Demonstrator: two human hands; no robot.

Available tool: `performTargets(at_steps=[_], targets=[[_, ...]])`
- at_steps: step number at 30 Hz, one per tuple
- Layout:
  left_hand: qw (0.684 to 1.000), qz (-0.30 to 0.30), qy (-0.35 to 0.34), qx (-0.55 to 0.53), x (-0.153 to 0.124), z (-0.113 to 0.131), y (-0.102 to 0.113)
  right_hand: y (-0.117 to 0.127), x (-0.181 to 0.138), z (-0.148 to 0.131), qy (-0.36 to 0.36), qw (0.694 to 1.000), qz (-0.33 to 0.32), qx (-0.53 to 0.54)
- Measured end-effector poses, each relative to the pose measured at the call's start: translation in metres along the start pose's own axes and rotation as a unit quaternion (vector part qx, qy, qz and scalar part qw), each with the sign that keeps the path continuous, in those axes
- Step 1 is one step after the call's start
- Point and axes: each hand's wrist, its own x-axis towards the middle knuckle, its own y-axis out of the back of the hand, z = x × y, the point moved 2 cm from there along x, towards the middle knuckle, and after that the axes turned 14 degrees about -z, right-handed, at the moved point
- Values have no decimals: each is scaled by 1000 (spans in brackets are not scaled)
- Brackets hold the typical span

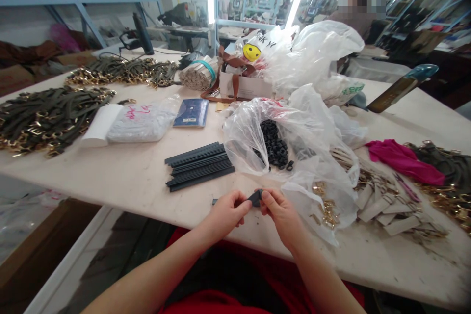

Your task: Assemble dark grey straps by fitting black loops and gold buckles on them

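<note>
Both my hands meet at the near edge of the table [121, 176] and pinch one dark strap [253, 198]. My left hand [226, 213] grips its left part, and the strap's end sticks out to the left. My right hand [281, 213] pinches the folded right end. A stack of similar dark straps [198, 165] lies just beyond my hands. Behind it an open clear plastic bag [250, 137] holds several small black rings [275, 143].
Piles of dark straps with gold buckles [44, 118] cover the left side. Beige tabs and gold hardware [382, 201] lie at the right beside a pink cloth [403, 159]. More plastic bags [316, 54] and a box stand at the back. A person sits beyond the table at the far right.
</note>
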Motion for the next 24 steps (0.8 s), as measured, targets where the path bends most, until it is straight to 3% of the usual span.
performTargets(at_steps=[4, 7, 9, 14, 19, 24], targets=[[995, -6, -11, 103, 2, -3, 3, 1, -3, 1, 31, 989, 9, -145], [991, -18, -2, 130, 3, -1, 4, -3, -6, 2, 37, 980, -28, -193], [995, -54, 7, 85, 2, 1, 4, -4, -8, 2, 19, 988, -38, -150], [977, -197, 49, -62, -13, 9, 0, 2, -9, 1, -41, 996, 30, 75], [970, -196, 69, -127, -24, 8, -3, 2, -11, -2, -76, 985, 19, 151], [973, -181, 69, -125, -24, 3, -11, -2, -16, 0, -65, 991, 20, 112]])
